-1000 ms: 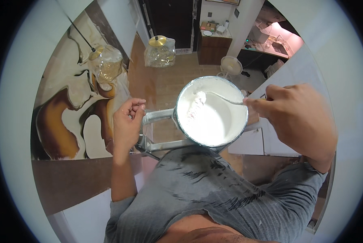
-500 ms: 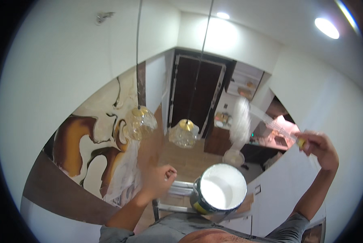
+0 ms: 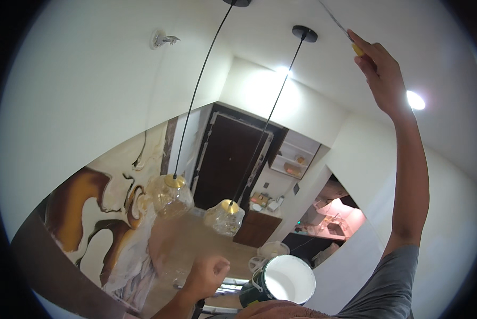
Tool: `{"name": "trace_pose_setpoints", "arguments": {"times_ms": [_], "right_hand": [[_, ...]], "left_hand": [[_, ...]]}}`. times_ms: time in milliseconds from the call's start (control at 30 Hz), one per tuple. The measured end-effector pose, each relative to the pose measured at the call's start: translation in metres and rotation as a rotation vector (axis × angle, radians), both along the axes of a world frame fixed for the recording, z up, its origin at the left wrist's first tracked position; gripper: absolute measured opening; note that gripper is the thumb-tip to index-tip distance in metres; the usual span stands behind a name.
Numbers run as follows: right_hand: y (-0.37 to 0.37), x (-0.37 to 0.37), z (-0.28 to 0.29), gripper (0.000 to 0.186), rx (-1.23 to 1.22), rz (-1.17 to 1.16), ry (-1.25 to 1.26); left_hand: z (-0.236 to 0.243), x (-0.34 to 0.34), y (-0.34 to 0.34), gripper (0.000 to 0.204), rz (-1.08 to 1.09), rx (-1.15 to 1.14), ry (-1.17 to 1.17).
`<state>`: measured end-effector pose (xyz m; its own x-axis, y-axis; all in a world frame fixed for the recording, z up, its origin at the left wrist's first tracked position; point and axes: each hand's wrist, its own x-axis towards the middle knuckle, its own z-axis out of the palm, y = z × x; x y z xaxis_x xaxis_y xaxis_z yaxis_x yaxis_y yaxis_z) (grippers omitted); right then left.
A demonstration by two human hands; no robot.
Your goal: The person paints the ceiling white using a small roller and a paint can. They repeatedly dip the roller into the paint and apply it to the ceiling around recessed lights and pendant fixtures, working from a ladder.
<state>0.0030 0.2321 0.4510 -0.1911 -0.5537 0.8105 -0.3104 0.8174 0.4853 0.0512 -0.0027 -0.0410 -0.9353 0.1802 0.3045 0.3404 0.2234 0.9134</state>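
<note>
My right hand (image 3: 379, 74) is raised high toward the ceiling, with its fingers closed round the yellow handle of a paint roller (image 3: 358, 50). The roller's thin metal rod runs up to the top edge, where its head lies out of view. Down in front of me, my left hand (image 3: 209, 277) is curled in a loose fist, and I see nothing in it. To its right stands a dark green bucket (image 3: 250, 293), with white paint (image 3: 286, 279) inside. Silvery metal bars (image 3: 233, 286), perhaps a ladder's top, show between hand and bucket.
Two glass pendant lamps (image 3: 173, 198) hang on long cords ahead of me. The near one's dark ceiling mount is cut by the top edge; another mount (image 3: 305, 34) shows whole. Loose wires (image 3: 165, 40) stick from the left wall. Far below are a dark door (image 3: 230, 159) and a cabinet (image 3: 256, 227).
My right hand has swung up from the right side to the ceiling, taking the white roller head out of view. The view has tilted upward, so the bucket and my left hand appear lower.
</note>
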Motion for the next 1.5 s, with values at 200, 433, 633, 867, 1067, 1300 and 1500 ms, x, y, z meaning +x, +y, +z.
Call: {"name": "trace_pose_setpoints", "arguments": {"times_ms": [200, 433, 633, 867, 1067, 1300, 1500], "right_hand": [[-0.053, -0.002, 0.029, 0.046, -0.067, -0.007, -0.015], [-0.12, 0.006, 0.031, 0.039, -0.057, -0.046, -0.01], [-0.197, -0.018, 0.04, 0.042, -0.018, -0.173, 0.02], [-0.252, -0.024, 0.034, 0.041, -0.002, -0.142, -0.014], [-0.179, -0.035, 0.044, 0.043, 0.114, -0.217, 0.224], [-0.097, 0.02, 0.014, 0.044, -0.152, -0.149, 0.124], [-0.103, 0.016, 0.019, 0.045, 0.0, -0.083, 0.215]], "left_hand": [[-0.011, -0.005, -0.002, 0.02, -0.05, 0.069, 0.021], [-0.014, -0.006, -0.002, 0.016, -0.084, 0.122, 0.063], [-0.005, -0.008, -0.002, 0.019, -0.082, 0.051, 0.007], [-0.019, -0.015, -0.003, 0.02, -0.121, 0.067, 0.03], [-0.026, -0.016, -0.002, 0.02, -0.11, 0.094, 0.014], [-0.029, -0.021, -0.001, 0.021, -0.175, 0.062, 0.012], [-0.037, -0.024, 0.002, 0.024, -0.144, 0.065, 0.049]]}}
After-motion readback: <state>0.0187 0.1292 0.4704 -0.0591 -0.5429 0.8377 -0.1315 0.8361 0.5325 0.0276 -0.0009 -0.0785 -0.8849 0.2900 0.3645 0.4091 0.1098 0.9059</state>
